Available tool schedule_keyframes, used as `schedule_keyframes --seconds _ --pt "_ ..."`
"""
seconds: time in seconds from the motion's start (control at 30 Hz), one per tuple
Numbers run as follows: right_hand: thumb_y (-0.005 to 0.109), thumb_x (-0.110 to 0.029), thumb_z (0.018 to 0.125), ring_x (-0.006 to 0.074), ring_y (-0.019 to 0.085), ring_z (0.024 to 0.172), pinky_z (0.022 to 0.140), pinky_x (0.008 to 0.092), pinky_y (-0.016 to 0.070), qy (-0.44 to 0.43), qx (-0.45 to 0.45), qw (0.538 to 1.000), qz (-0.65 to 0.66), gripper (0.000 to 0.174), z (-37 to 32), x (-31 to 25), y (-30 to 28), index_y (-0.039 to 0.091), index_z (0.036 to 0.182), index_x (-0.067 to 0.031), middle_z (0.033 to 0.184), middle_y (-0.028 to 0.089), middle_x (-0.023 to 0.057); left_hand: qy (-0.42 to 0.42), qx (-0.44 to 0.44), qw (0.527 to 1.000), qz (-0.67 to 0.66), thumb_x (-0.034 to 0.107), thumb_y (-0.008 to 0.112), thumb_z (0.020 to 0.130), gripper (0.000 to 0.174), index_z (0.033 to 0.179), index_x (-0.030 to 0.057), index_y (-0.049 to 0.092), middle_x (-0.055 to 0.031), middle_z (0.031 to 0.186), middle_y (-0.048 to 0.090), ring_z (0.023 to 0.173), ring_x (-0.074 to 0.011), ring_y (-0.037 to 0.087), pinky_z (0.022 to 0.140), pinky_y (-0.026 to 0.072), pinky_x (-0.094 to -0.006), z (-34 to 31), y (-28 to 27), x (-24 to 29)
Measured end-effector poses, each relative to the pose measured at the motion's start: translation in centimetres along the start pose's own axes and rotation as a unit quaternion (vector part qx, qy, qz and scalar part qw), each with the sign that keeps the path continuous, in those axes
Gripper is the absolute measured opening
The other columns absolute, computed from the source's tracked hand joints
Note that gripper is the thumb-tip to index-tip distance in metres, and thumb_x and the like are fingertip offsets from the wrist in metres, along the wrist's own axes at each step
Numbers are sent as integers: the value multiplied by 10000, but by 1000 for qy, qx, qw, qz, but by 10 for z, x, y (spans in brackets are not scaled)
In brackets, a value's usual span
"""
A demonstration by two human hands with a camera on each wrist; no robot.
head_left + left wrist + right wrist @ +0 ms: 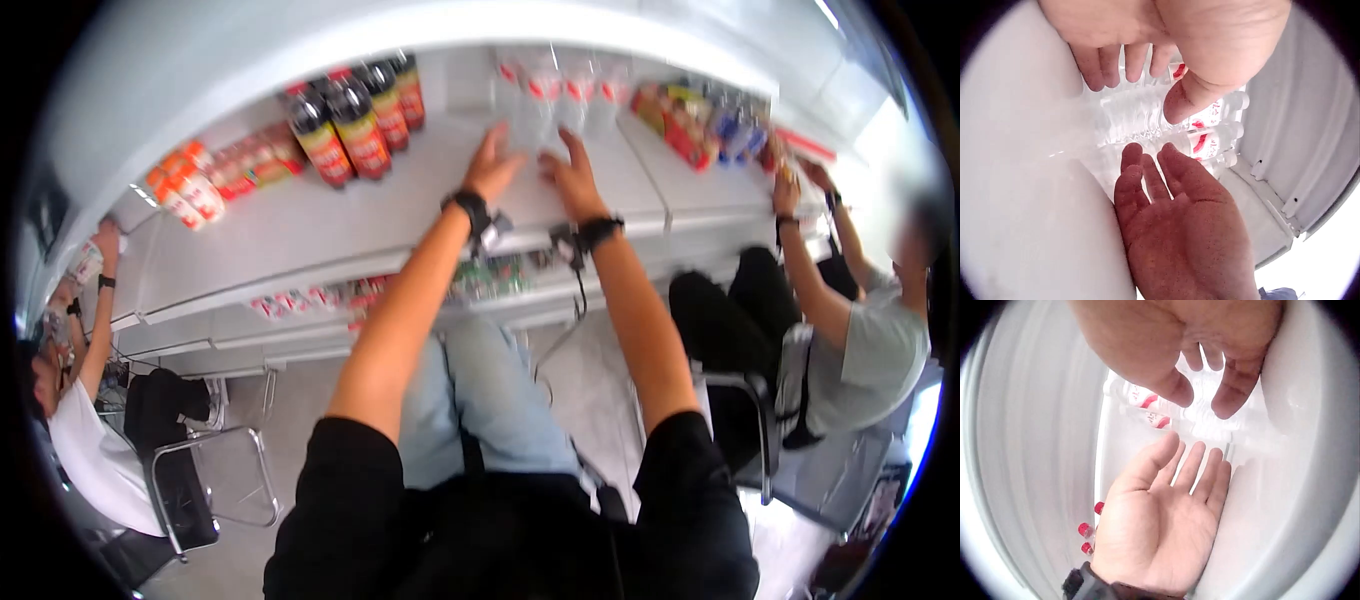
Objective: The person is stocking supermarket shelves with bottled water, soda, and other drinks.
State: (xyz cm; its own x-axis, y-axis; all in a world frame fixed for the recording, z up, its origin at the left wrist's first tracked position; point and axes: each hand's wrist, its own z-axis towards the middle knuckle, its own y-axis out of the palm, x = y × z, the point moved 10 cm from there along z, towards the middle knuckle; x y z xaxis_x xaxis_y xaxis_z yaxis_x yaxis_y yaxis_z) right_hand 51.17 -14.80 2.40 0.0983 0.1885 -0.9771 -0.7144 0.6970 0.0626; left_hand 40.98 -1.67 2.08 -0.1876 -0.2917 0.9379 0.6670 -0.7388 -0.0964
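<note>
Clear plastic bottles with red-and-white labels (578,90) stand in a group at the back of the white shelf (400,215). Just in front of them, my left hand (490,170) reaches in over the shelf with relaxed fingers and nothing held. To its right my right hand (573,183) faces it, fingers loosely bent and also without anything in them. Seen from the left wrist, the labelled bottles (1207,144) lie beyond both hands' fingertips. The right wrist view shows the two palms apart, with the bottles (1141,397) partly hidden behind the upper hand.
Dark bottles with red-and-yellow labels (360,140) stand left of the hands, beside red packs (250,160) and orange-and-white bottles (187,185). More packs (680,125) sit at the right. Goods line a lower shelf (490,280). People sit on both sides; an upper panel (450,25) overhangs.
</note>
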Motion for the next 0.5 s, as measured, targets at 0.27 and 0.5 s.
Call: schedule_keyframes --seconds 0.27,0.5 --pt "595 -118 926 218 630 1033 823 320 497 48 15 980 191 525 -35 -3 -20 431 1414 -19 1303 589 145 -34 -62 997 -10 168 689 883 697 1485 60 356 -136 1506 401 1382 -246 386 1104 367 -373 9 20 7" --pt "583 -184 946 135 626 894 738 272 461 21 48 991 124 294 -149 9 -90 607 1194 -29 1080 689 84 2 -249 967 54 118 623 935 468 1380 30 506 -79 1388 535 1295 -194 472 1087 377 -325 -8 29 2"
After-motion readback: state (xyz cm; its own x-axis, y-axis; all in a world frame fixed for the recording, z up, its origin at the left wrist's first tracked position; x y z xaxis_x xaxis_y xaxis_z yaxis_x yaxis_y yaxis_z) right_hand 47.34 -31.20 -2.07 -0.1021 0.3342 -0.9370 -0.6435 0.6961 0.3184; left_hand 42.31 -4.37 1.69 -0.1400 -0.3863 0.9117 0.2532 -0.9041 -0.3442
